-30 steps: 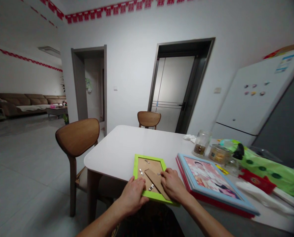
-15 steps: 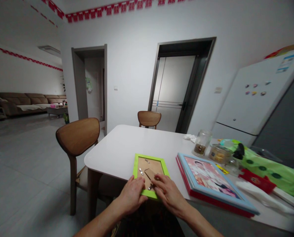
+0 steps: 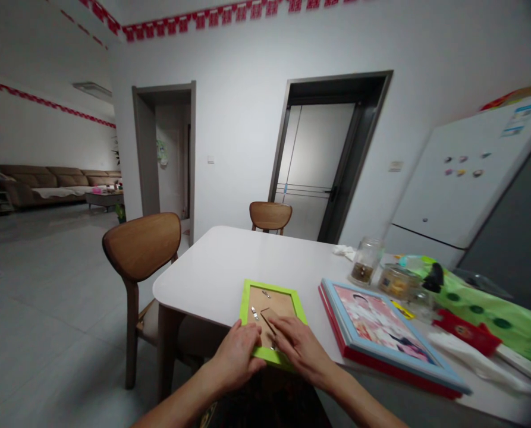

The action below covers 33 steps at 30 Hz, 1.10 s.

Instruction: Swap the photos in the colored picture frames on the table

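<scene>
A lime-green photo frame (image 3: 298, 301) lies back side up at the table's near edge, partly over it. Its brown backing board (image 3: 280, 303) carries small metal clips (image 3: 254, 313) and a stand flap marked by a dark angled line. My left hand (image 3: 236, 351) is closed round the lower left edge of the photo frame. Over the lower right of the backing lies my right hand (image 3: 301, 348), its fingers bent and pressed together by the flap and the lowest clip (image 3: 273, 346). What its fingertips pinch, if anything, is hidden.
Right of me, a light-blue picture frame (image 3: 381, 321) lies stacked on a red one. Beyond are a glass jar (image 3: 367, 261), a food container (image 3: 396, 279), a red packet (image 3: 465, 333) and a green bag (image 3: 488, 315). A wooden chair (image 3: 144, 246) stands at the left.
My right hand has shifted slightly, its fingers drawn closer together and covering more of the lowest clip. My left hand stays on the photo frame. The view has tilted very little.
</scene>
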### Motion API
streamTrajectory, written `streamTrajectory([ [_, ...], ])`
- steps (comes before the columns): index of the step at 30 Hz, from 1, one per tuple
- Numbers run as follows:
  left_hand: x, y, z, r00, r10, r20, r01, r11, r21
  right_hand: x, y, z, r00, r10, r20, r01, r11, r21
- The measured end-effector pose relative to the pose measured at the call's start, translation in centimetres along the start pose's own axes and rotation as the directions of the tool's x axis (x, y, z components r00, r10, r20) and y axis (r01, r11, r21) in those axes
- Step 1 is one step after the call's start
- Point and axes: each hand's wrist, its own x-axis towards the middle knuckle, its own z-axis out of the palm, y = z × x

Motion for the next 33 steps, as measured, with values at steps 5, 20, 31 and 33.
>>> streamTrajectory([
  [5, -0.5, 0.3, -0.1, 1.000, -0.001, 0.012, 0.001, 1.000, -0.013, 3.6, -0.2, 1.8, 0.997, 0.079, 0.013, -0.076, 0.989, -0.130],
  [20, -0.9, 0.2, -0.1, 1.000, 0.012, -0.012, -0.013, 0.994, -0.111, 4.6, 0.0, 1.7, 0.995, 0.034, 0.099, -0.017, 0.985, -0.170],
  [31, -1.6, 1.1, -0.7, 1.000, -0.003, 0.022, 0.006, 0.989, -0.150, 9.0, 4.4, 3.0, 0.848, 0.519, -0.110, -0.529, 0.843, -0.103],
  [33, -1.5, 1.2, -0.7, 0.999, -0.024, 0.040, 0.030, 0.986, -0.164, 9.3, 4.8, 3.3, 0.822, 0.557, -0.120, -0.568, 0.818, -0.093],
])
